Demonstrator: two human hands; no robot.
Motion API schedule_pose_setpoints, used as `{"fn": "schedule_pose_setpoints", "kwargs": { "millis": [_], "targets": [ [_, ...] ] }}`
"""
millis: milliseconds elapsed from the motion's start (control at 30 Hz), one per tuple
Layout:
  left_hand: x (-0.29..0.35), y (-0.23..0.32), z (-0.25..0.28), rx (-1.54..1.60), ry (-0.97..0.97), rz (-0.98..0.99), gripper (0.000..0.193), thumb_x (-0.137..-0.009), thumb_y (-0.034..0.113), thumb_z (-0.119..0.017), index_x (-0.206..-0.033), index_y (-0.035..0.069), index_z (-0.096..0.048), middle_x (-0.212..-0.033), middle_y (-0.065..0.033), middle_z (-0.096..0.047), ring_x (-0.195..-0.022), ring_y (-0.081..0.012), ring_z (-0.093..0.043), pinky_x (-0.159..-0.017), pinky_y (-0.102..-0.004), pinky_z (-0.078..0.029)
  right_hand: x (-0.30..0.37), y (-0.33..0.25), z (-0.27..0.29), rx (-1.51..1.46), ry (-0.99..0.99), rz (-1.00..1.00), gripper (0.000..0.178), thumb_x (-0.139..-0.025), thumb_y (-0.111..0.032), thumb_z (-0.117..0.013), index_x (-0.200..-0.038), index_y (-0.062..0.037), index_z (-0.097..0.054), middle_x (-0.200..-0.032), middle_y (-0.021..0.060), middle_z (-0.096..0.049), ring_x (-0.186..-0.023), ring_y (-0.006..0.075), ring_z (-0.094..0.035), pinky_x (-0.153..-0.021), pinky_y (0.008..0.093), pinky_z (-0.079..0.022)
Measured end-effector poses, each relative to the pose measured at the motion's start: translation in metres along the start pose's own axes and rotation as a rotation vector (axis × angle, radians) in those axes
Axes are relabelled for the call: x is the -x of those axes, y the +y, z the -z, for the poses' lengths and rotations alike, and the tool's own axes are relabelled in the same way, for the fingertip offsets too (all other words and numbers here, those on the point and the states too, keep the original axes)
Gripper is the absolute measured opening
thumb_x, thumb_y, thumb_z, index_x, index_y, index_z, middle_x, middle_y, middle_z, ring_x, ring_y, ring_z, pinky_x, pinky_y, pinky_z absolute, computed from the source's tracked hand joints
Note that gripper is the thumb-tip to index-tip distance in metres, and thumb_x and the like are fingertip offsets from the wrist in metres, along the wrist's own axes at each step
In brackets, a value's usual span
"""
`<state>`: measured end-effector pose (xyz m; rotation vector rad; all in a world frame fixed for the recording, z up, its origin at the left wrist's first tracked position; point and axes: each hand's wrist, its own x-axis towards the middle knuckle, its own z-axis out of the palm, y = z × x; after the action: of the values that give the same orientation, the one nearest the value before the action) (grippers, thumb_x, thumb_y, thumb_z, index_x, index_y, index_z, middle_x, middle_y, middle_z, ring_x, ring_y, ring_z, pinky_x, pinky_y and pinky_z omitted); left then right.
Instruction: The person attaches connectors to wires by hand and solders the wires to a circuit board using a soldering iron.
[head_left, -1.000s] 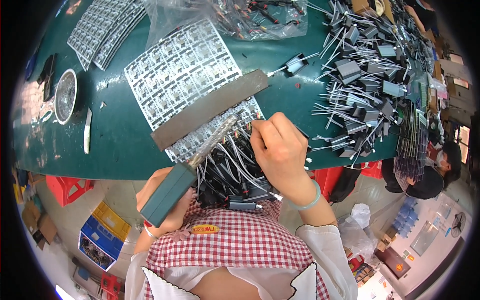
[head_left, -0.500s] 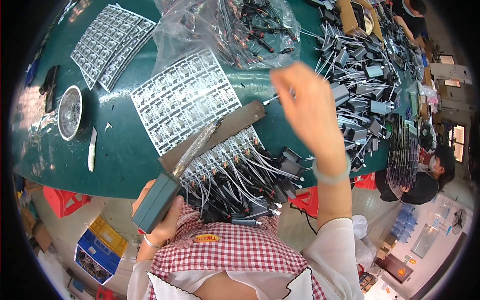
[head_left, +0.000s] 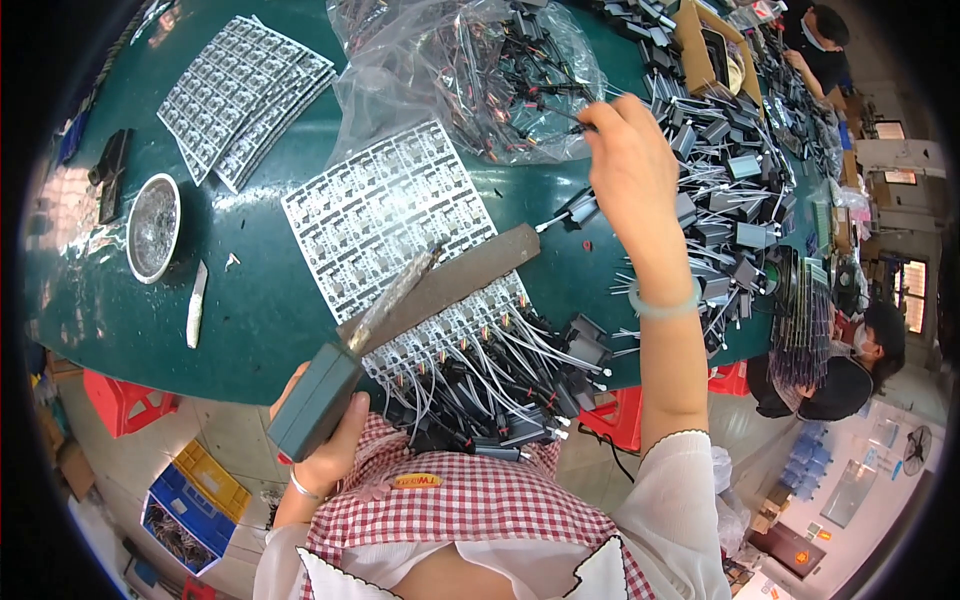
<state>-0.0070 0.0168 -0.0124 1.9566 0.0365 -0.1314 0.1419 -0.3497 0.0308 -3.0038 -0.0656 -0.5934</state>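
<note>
My left hand (head_left: 338, 445) is wrapped around the boxy grey-green handle of a soldering iron (head_left: 318, 400). Its metal-wrapped barrel slants up over a brown bar (head_left: 450, 282) lying across a white circuit board panel (head_left: 385, 215). Along the panel's near edge, white wires (head_left: 475, 385) join several small dark grey housings and black leads, which hang toward my apron. My right hand (head_left: 632, 160) is closed in a pinch on a black lead (head_left: 572, 122) by the clear plastic bag (head_left: 470, 90) of leads. Below that hand, one dark housing with a white wire (head_left: 575, 212) lies beside the bar's end.
A big pile of dark grey housings with white wires (head_left: 735, 180) covers the right side. A cardboard box (head_left: 695, 50) stands in it. Left are stacked circuit panels (head_left: 225, 100), a round bowl (head_left: 135, 245) and a wrapped blade (head_left: 195, 310). Two people sit farther right.
My right hand has moved up and right to the bag and now pinches a black lead. A housing with a white wire now lies by the bar's end. My left hand keeps its grip.
</note>
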Motion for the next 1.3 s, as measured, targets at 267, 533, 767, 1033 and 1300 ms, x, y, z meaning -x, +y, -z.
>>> {"fn": "schedule_pose_setpoints", "kwargs": {
  "millis": [267, 533, 767, 1033, 1300],
  "targets": [
    [-0.039, 0.058, -0.033, 0.618, -0.036, 0.099, 0.04, -0.084, -0.002, -0.078, -0.122, -0.001, -0.065, -0.107, -0.0062, -0.07, -0.082, -0.0127, -0.065, -0.072, -0.0283, -0.054, 0.087, -0.062, 0.077, -0.979, -0.195, -0.332, 0.02, -0.086, 0.003, -0.068, -0.105, -0.0009, -0.071, -0.098, 0.0075, -0.064, -0.083, 0.0163, -0.064, -0.071, 0.0278, -0.051],
    [-0.054, 0.085, -0.059, 0.61, -0.122, -0.095, 0.041, -0.084, -0.001, -0.079, -0.121, -0.006, -0.062, -0.097, -0.0069, -0.071, -0.086, -0.0124, -0.066, -0.077, -0.0269, -0.054, 0.126, -0.086, 0.08, -1.13, -0.334, -0.304, 0.021, -0.086, 0.003, -0.069, -0.107, 0.0017, -0.071, -0.1, 0.0102, -0.064, -0.087, 0.0192, -0.065, -0.074, 0.0289, -0.054],
    [-0.045, 0.076, -0.06, 0.577, -0.147, -0.06, 0.035, -0.084, -0.002, -0.076, -0.117, -0.006, -0.065, -0.102, -0.0068, -0.072, -0.09, -0.0121, -0.067, -0.08, -0.0279, -0.056, 0.121, -0.093, 0.081, -1.145, -0.281, -0.19, 0.025, -0.088, -0.002, -0.07, -0.112, 0.0014, -0.066, -0.107, 0.0127, -0.065, -0.095, 0.0234, -0.066, -0.08, 0.0312, -0.055],
    [-0.04, 0.07, -0.062, 0.618, -0.172, -0.058, 0.036, -0.084, -0.003, -0.075, -0.119, -0.005, -0.064, -0.112, -0.0101, -0.071, -0.091, -0.0144, -0.068, -0.08, -0.0296, -0.057, 0.114, -0.113, 0.068, -1.302, -0.328, -0.267, 0.021, -0.087, 0.003, -0.072, -0.107, 0.0024, -0.068, -0.094, 0.0102, -0.071, -0.084, 0.0165, -0.072, -0.075, 0.0281, -0.059],
    [-0.037, 0.07, -0.069, 0.794, -0.162, 0.027, 0.041, -0.084, -0.007, -0.074, -0.123, -0.005, -0.06, -0.113, -0.0118, -0.067, -0.086, -0.0166, -0.067, -0.07, -0.03, -0.058, 0.122, -0.123, 0.066, -1.263, -0.247, -0.342, 0.02, -0.087, 0.003, -0.072, -0.106, 0.0023, -0.067, -0.096, 0.0108, -0.069, -0.085, 0.0175, -0.071, -0.073, 0.0295, -0.059]
  ]
}}
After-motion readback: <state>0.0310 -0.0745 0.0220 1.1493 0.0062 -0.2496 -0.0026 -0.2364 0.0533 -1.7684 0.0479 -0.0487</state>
